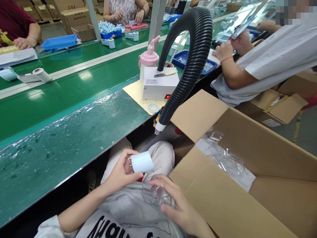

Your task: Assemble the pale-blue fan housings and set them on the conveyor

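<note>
My left hand [125, 170] is closed around a pale blue plastic cup-shaped part [143, 162], held sideways above my lap. Beside it, my right hand [173, 195] grips a clear plastic cup-like piece [158, 195], partly blurred and hard to make out in detail. The two parts are apart. Just beyond my hands, the metal nozzle [157, 131] of a black corrugated hose [195, 49] hangs down. Its hose rises from a white box-shaped machine [158, 86] with a lit red switch.
An open cardboard box [279, 155] with several clear plastic pieces [228, 155] stands at my right. A green conveyor belt [99, 77] runs beyond the worktable [74, 138]. A pink-lidded bottle [148, 59] stands behind the machine. A co-worker's hands [225, 53] are at the upper right.
</note>
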Demonstrator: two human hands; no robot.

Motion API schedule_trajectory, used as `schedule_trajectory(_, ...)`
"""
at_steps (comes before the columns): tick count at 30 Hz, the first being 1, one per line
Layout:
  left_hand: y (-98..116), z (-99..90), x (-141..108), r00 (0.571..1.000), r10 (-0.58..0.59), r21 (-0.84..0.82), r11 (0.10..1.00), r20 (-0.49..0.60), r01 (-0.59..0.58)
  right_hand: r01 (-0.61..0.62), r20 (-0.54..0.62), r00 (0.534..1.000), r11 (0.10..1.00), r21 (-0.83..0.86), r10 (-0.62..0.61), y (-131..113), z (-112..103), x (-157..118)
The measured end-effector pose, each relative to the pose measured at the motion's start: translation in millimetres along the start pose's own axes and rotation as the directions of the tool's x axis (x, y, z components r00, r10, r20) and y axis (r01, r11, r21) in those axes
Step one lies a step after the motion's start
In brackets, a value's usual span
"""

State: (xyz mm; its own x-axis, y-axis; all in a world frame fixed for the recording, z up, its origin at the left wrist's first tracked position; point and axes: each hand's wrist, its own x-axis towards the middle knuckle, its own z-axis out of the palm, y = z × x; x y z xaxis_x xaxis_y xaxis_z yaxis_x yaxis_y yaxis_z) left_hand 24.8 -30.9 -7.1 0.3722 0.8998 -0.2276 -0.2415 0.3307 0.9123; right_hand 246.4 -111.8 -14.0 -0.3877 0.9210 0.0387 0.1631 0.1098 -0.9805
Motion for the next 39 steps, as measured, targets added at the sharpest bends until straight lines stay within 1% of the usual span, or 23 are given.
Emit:
schedule_trajectory(2, -1.8, -0.9, -0.8, 1.000, 0.014, -0.060, 0.998, -0.014, -0.015, -0.133, 0.060, 0.990, 0.982, 0.132, 0.126, 13.8, 6.1, 2.6)
schedule_trajectory(3, -3.2, -0.8, -1.5, 1.000, -0.009, -0.122, 0.992, -0.008, 0.008, -0.174, 0.061, 0.984, 0.964, 0.201, 0.164, 22.6, 10.2, 3.5)
schedule_trajectory(5, -7.2, 0.8, -3.3, 0.995, -0.100, -0.268, 0.958, 0.026, 0.103, -0.218, 0.006, 0.974, 0.927, 0.304, 0.227, 40.6, 18.9, 4.0)
schedule_trajectory(6, -9.9, 2.3, -4.3, 0.988, -0.149, -0.324, 0.934, 0.040, 0.153, -0.228, -0.042, 0.966, 0.920, 0.318, 0.254, 48.0, 22.7, 4.1)
schedule_trajectory(8, -15.5, 5.4, -6.3, 0.973, -0.229, -0.386, 0.896, 0.021, 0.219, -0.230, -0.138, 0.952, 0.935, 0.271, 0.274, 57.0, 27.7, 5.1)
schedule_trajectory(11, -21.9, 7.2, -8.4, 0.962, -0.268, -0.421, 0.880, -0.055, 0.221, -0.228, -0.200, 0.943, 0.955, 0.191, 0.266, 54.9, 28.6, 12.1)
schedule_trajectory(12, -22.9, 6.7, -8.7, 0.962, -0.267, -0.415, 0.883, -0.060, 0.219, -0.237, -0.205, 0.938, 0.949, 0.207, 0.279, 51.3, 28.0, 15.9)
schedule_trajectory(14, -23.3, 4.5, -9.0, 0.969, -0.239, -0.350, 0.914, -0.060, 0.204, -0.253, -0.177, 0.933, 0.919, 0.302, 0.314, 42.7, 27.0, 24.6)
schedule_trajectory(15, -22.9, 3.4, -8.9, 0.974, -0.211, -0.282, 0.942, -0.078, 0.181, -0.252, -0.146, 0.936, 0.897, 0.362, 0.321, 38.4, 26.8, 28.9)
schedule_trajectory(17, -22.1, 1.6, -8.3, 0.982, -0.109, -0.099, 0.991, -0.157, 0.094, -0.239, -0.072, 0.950, 0.854, 0.463, 0.305, 30.9, 27.2, 35.8)
schedule_trajectory(19, -21.6, 0.8, -7.3, 0.977, -0.015, 0.064, 0.998, -0.213, 0.029, -0.238, -0.015, 0.958, 0.826, 0.511, 0.286, 25.0, 28.4, 39.8)
schedule_trajectory(20, -21.8, 0.6, -6.6, 0.976, -0.003, 0.100, 0.995, -0.217, 0.025, -0.250, 0.010, 0.958, 0.814, 0.524, 0.288, 22.7, 29.1, 40.8)
schedule_trajectory(23, -23.3, 0.4, -3.6, 0.980, -0.073, 0.065, 0.994, -0.186, 0.086, -0.301, 0.099, 0.949, 0.775, 0.555, 0.298, 17.4, 31.4, 41.1)
schedule_trajectory(25, -24.5, 0.6, -1.2, 0.978, -0.107, 0.025, 0.993, -0.177, 0.113, -0.322, 0.134, 0.944, 0.752, 0.576, 0.302, 15.5, 32.5, 40.8)
schedule_trajectory(31, -23.5, 3.9, 1.7, 0.976, -0.137, -0.019, 0.991, -0.170, 0.135, -0.339, 0.126, 0.934, 0.720, 0.605, 0.333, 16.3, 35.7, 38.3)
schedule_trajectory(36, -17.8, 7.2, 0.3, 0.969, -0.144, 0.036, 0.987, -0.200, 0.154, -0.368, 0.136, 0.922, 0.709, 0.602, 0.363, 19.1, 39.7, 34.7)
schedule_trajectory(39, -17.1, 8.5, -0.3, 0.975, -0.145, -0.004, 0.989, -0.167, 0.147, -0.376, 0.153, 0.920, 0.704, 0.603, 0.361, 17.7, 40.1, 34.7)
